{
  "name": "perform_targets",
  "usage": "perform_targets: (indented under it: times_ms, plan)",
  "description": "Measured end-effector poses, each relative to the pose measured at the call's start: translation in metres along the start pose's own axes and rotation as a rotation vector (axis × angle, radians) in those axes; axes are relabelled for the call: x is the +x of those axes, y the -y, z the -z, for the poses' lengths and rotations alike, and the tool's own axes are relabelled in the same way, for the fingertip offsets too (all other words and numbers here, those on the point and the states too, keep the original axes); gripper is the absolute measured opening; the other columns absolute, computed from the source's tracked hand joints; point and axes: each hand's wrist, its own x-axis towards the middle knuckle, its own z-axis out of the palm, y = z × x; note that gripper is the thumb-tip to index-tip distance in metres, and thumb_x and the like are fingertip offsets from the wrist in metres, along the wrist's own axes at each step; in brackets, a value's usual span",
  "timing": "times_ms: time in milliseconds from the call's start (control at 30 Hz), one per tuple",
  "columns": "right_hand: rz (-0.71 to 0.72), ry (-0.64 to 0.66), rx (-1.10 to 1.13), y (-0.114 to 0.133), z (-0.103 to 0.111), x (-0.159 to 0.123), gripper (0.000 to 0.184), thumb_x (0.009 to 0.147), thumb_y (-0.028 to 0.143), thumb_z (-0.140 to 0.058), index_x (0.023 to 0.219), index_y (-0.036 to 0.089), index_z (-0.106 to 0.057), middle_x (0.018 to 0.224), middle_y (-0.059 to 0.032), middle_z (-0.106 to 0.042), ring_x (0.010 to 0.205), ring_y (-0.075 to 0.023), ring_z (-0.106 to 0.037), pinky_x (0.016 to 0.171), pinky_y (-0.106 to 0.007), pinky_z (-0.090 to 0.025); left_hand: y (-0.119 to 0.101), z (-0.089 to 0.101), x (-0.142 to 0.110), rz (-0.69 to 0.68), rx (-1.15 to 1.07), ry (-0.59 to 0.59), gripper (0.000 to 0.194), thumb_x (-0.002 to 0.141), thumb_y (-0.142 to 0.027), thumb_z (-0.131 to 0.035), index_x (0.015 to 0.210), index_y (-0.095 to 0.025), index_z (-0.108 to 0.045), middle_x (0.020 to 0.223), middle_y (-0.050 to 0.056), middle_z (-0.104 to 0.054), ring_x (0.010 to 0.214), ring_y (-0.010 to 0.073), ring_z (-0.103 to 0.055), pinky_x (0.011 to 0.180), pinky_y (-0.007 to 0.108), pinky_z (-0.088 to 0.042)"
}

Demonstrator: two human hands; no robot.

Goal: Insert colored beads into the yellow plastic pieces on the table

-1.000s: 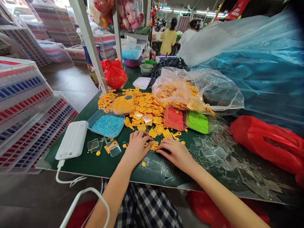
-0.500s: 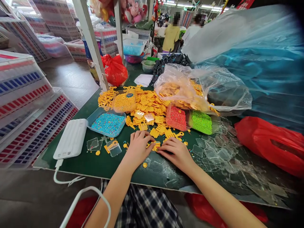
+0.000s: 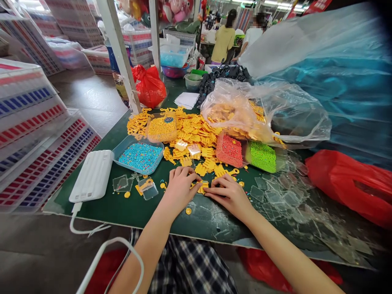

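Note:
Between the fingertips of both hands sits a small yellow plastic piece (image 3: 202,187) with tiny coloured bits on it, low over the green table. My left hand (image 3: 181,185) pinches its left side, and my right hand (image 3: 228,194) has thumb and fingers at its right edge. Beyond the hands spreads a heap of flat yellow plastic parts (image 3: 196,132). Trays of blue beads (image 3: 141,155), yellow beads (image 3: 162,127), red beads (image 3: 230,150) and green beads (image 3: 262,157) stand around that heap. A round yellow piece (image 3: 188,211) lies in front of my left hand.
Clear square plates (image 3: 281,194) lie scattered at the right. On the left are a white power bank (image 3: 92,175) with a cable and more clear squares (image 3: 150,190). A clear bag (image 3: 232,110) of yellow parts and a red bag (image 3: 349,183) flank the work area. Two people sit far back.
The view has shifted slightly. Both hands stay at the small yellow piece with almost the same grip, and the surrounding things lie as before.

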Motion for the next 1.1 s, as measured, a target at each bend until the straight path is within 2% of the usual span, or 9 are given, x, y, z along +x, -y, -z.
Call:
perform_targets:
  times_ms: [200, 400, 533, 733, 1100]
  plan:
    - [-0.066, -0.064, 0.118, -0.001, 0.007, 0.000, 0.020, 0.092, 0.037, -0.057, 0.096, 0.029, -0.075, 0.080, -0.0039, -0.066, 0.078, -0.0193, -0.053, 0.069, -0.034, -0.046, 0.000, 0.002, 0.000, -0.007, 0.009, -0.006, 0.012, 0.090, -0.030, -0.063, 0.096, -0.022, -0.069, 0.108, 0.006, -0.063, 0.109, 0.0256, -0.051, 0.096, 0.044, -0.037]
    - [-0.270, -0.306, 0.151, -0.008, 0.019, 0.001, 0.023, 0.092, 0.041, -0.056, 0.086, 0.025, -0.072, 0.077, -0.0039, -0.067, 0.074, -0.0201, -0.055, 0.069, -0.036, -0.045, -0.008, 0.005, 0.001, -0.193, -0.009, -0.037, 0.017, 0.094, -0.032, -0.057, 0.099, -0.022, -0.069, 0.107, 0.003, -0.065, 0.105, 0.0214, -0.053, 0.096, 0.040, -0.036]
    - [-0.386, -0.375, 0.180, -0.014, 0.023, 0.002, 0.030, 0.091, 0.047, -0.053, 0.082, 0.024, -0.070, 0.074, -0.0035, -0.066, 0.069, -0.0190, -0.051, 0.066, -0.035, -0.043, -0.018, -0.005, 0.007, -0.327, 0.026, -0.003, 0.020, 0.094, -0.035, -0.056, 0.093, -0.024, -0.072, 0.101, 0.001, -0.067, 0.100, 0.0193, -0.055, 0.096, 0.039, -0.034]
    - [-0.386, -0.372, 0.203, -0.013, 0.026, 0.004, 0.030, 0.091, 0.048, -0.054, 0.081, 0.023, -0.069, 0.074, -0.0028, -0.064, 0.066, -0.0176, -0.049, 0.064, -0.033, -0.043, -0.027, -0.020, 0.016, -0.398, 0.157, 0.001, 0.021, 0.094, -0.037, -0.056, 0.092, -0.026, -0.073, 0.101, 0.001, -0.067, 0.098, 0.0203, -0.054, 0.091, 0.038, -0.033]
    - [-0.368, -0.352, 0.222, -0.012, 0.031, 0.004, 0.031, 0.091, 0.048, -0.054, 0.081, 0.023, -0.069, 0.071, -0.0019, -0.062, 0.066, -0.0175, -0.050, 0.064, -0.033, -0.043, -0.028, -0.025, 0.020, -0.429, 0.184, 0.010, 0.017, 0.093, -0.034, -0.058, 0.091, -0.026, -0.073, 0.100, 0.002, -0.067, 0.099, 0.0206, -0.054, 0.093, 0.039, -0.033]
